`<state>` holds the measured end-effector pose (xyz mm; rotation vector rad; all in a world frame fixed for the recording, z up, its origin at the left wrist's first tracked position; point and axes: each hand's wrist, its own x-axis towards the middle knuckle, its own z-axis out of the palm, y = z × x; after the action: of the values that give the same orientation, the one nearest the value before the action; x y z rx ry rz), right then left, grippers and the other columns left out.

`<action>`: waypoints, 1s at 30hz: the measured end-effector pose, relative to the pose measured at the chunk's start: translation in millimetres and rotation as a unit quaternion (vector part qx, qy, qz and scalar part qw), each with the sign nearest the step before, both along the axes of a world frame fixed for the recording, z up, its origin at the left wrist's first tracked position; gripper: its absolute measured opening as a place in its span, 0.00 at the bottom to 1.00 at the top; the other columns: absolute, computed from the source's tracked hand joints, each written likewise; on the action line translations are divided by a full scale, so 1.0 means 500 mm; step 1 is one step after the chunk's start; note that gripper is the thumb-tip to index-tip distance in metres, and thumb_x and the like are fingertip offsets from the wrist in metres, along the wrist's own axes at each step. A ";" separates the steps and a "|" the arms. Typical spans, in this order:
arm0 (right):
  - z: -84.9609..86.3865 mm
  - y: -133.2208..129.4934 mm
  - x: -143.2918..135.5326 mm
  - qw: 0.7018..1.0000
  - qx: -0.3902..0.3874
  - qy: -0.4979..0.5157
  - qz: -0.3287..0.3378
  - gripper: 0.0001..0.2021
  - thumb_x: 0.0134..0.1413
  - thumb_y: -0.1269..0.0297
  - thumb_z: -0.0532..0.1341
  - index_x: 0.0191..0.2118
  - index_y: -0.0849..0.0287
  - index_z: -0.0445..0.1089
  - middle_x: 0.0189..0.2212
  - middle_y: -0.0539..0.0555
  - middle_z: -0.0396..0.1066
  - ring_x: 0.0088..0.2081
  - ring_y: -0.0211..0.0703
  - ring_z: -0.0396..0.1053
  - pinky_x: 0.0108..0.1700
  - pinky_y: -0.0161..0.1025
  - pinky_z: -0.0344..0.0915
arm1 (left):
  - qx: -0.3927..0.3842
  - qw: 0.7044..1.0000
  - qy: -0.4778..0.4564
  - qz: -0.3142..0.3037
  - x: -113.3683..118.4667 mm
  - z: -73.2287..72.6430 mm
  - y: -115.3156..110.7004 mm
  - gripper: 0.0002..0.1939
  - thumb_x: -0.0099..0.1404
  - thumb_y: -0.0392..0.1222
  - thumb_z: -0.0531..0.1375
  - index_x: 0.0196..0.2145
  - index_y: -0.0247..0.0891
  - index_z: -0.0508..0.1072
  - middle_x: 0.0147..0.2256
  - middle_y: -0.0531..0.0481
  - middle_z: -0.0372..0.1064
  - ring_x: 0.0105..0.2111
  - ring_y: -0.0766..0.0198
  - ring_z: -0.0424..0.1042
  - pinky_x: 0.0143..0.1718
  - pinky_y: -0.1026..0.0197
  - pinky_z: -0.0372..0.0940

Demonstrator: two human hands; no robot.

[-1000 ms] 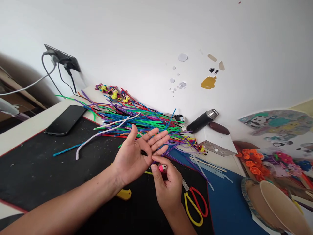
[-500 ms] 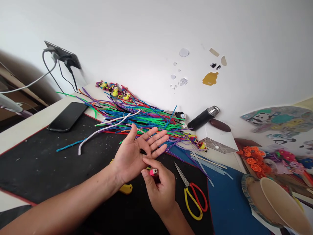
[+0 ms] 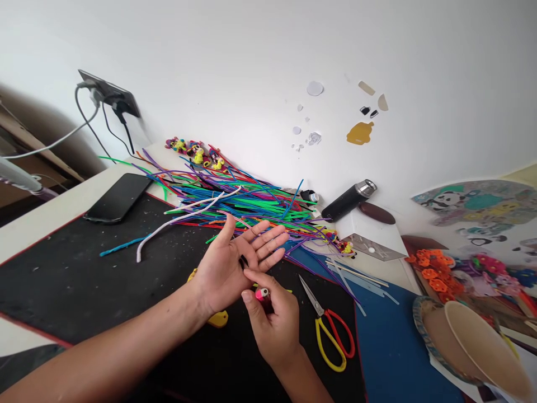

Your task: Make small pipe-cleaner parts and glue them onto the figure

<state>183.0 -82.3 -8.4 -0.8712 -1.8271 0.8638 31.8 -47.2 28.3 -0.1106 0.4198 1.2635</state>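
Observation:
Palm up, my left hand [image 3: 235, 260] has its fingers spread above the black mat [image 3: 75, 285]. A small black thing shows at its palm, by the tip of my right index finger. My right hand [image 3: 274, 313] is curled around a small pink and white object [image 3: 262, 294], whose end pokes out between thumb and fingers. Beneath my left wrist a yellow item [image 3: 218, 319] is partly hidden. Scissors [image 3: 331, 330] with one red and one yellow handle lie right of my right hand. Behind the hands spreads a heap of coloured pipe cleaners [image 3: 235, 201].
A phone [image 3: 119, 198] lies at the left. At the back right are a black flask [image 3: 348, 201], a white box [image 3: 373, 238] and a blue mat [image 3: 390, 336]. Bowls [image 3: 482, 347] and orange flowers [image 3: 434, 271] stand farther right. Small figures [image 3: 197, 154] sit by the wall.
The view has shifted slightly. Both hands keep nearly the same pose, with the right fingertip still at the left palm.

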 end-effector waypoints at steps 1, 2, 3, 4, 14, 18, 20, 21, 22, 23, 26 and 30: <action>-0.001 -0.001 0.000 1.000 0.001 0.001 0.001 0.13 0.68 0.70 0.68 0.55 0.55 0.80 0.43 0.55 0.88 0.34 0.42 0.85 0.37 0.32 0.80 | 0.000 1.000 -0.002 0.001 0.000 -0.001 -0.001 0.29 0.84 0.62 0.48 0.54 0.34 0.75 0.62 0.29 0.77 0.61 0.45 0.80 0.61 0.47 0.74; -0.001 -0.001 0.000 1.000 0.000 0.004 -0.002 0.13 0.68 0.70 0.67 0.55 0.55 0.80 0.43 0.55 0.88 0.35 0.42 0.86 0.38 0.32 0.80 | 0.000 1.000 -0.004 0.002 -0.001 -0.002 -0.002 0.29 0.84 0.62 0.48 0.54 0.34 0.75 0.62 0.29 0.77 0.61 0.45 0.80 0.61 0.47 0.74; -0.001 -0.001 0.001 1.000 -0.003 0.006 -0.008 0.13 0.69 0.70 0.67 0.55 0.55 0.81 0.44 0.55 0.88 0.36 0.43 0.86 0.39 0.33 0.81 | 0.000 1.000 -0.006 0.003 -0.002 -0.001 -0.002 0.29 0.84 0.62 0.48 0.54 0.34 0.76 0.62 0.29 0.78 0.61 0.45 0.80 0.61 0.47 0.74; -0.001 -0.001 0.003 1.000 -0.007 0.008 -0.018 0.12 0.69 0.70 0.67 0.55 0.55 0.81 0.45 0.55 0.88 0.38 0.43 0.86 0.41 0.33 0.81 | -0.001 1.000 -0.007 0.004 -0.002 -0.001 -0.003 0.28 0.84 0.62 0.49 0.53 0.34 0.76 0.62 0.30 0.78 0.61 0.45 0.80 0.61 0.47 0.74; 0.009 0.007 0.006 0.997 -0.022 0.005 -0.069 0.06 0.70 0.67 0.66 0.44 0.55 0.82 0.35 0.52 0.86 0.30 0.39 0.81 0.34 0.31 0.76 | -0.015 1.000 -0.003 0.006 -0.002 -0.005 -0.001 0.29 0.83 0.62 0.49 0.50 0.35 0.78 0.60 0.31 0.80 0.60 0.45 0.81 0.57 0.48 0.77; 0.014 0.011 -0.001 0.998 -0.034 -0.014 -0.053 0.05 0.70 0.67 0.66 0.43 0.55 0.81 0.35 0.51 0.85 0.30 0.39 0.80 0.36 0.32 0.76 | -0.015 1.000 0.012 0.012 -0.002 -0.010 -0.006 0.30 0.83 0.63 0.49 0.50 0.34 0.78 0.60 0.30 0.80 0.60 0.45 0.81 0.57 0.49 0.77; 0.013 0.012 -0.003 0.997 -0.050 -0.034 -0.043 0.05 0.70 0.66 0.66 0.44 0.55 0.81 0.36 0.51 0.86 0.31 0.40 0.81 0.37 0.33 0.76 | -0.016 1.000 0.021 0.015 -0.002 -0.013 -0.008 0.30 0.83 0.63 0.49 0.51 0.34 0.78 0.60 0.30 0.79 0.61 0.45 0.80 0.58 0.48 0.76; 0.011 0.013 -0.003 0.996 -0.058 -0.045 -0.041 0.05 0.69 0.65 0.67 0.44 0.55 0.81 0.36 0.52 0.86 0.31 0.40 0.81 0.37 0.33 0.76 | -0.018 0.999 0.026 0.017 -0.003 -0.014 -0.009 0.29 0.83 0.63 0.50 0.51 0.34 0.78 0.60 0.30 0.79 0.61 0.44 0.80 0.58 0.48 0.76; 0.010 0.014 -0.004 0.995 -0.066 -0.056 -0.040 0.05 0.69 0.64 0.67 0.44 0.55 0.81 0.36 0.52 0.86 0.31 0.40 0.80 0.36 0.33 0.75 | -0.021 0.999 0.032 0.020 -0.003 -0.016 -0.010 0.29 0.83 0.62 0.50 0.52 0.34 0.78 0.60 0.29 0.79 0.61 0.44 0.79 0.59 0.47 0.76; 0.008 0.014 -0.004 0.994 -0.073 -0.065 -0.040 0.05 0.69 0.64 0.67 0.44 0.55 0.81 0.35 0.51 0.86 0.30 0.40 0.80 0.35 0.33 0.75 | -0.024 0.999 0.039 0.023 -0.002 -0.017 -0.011 0.29 0.83 0.62 0.50 0.52 0.34 0.77 0.60 0.29 0.79 0.62 0.44 0.79 0.59 0.47 0.76; 0.006 0.015 -0.006 0.991 -0.089 -0.094 -0.039 0.06 0.68 0.61 0.67 0.44 0.56 0.81 0.31 0.51 0.84 0.27 0.41 0.79 0.31 0.33 0.72 | -0.035 0.997 0.064 0.029 0.002 -0.018 -0.012 0.29 0.83 0.62 0.50 0.52 0.34 0.78 0.59 0.29 0.80 0.60 0.44 0.80 0.59 0.47 0.75; 0.007 0.019 -0.010 0.986 -0.094 -0.129 -0.043 0.06 0.67 0.61 0.67 0.41 0.55 0.81 0.29 0.52 0.83 0.27 0.43 0.79 0.31 0.34 0.71 | -0.043 0.994 0.092 0.032 0.011 -0.015 -0.015 0.34 0.84 0.64 0.45 0.49 0.32 0.79 0.56 0.28 0.81 0.55 0.45 0.83 0.55 0.49 0.77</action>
<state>178.0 -72.6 -4.9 -1.2203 -1.9322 0.9130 37.6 -54.5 20.8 -0.0814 0.6345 1.3232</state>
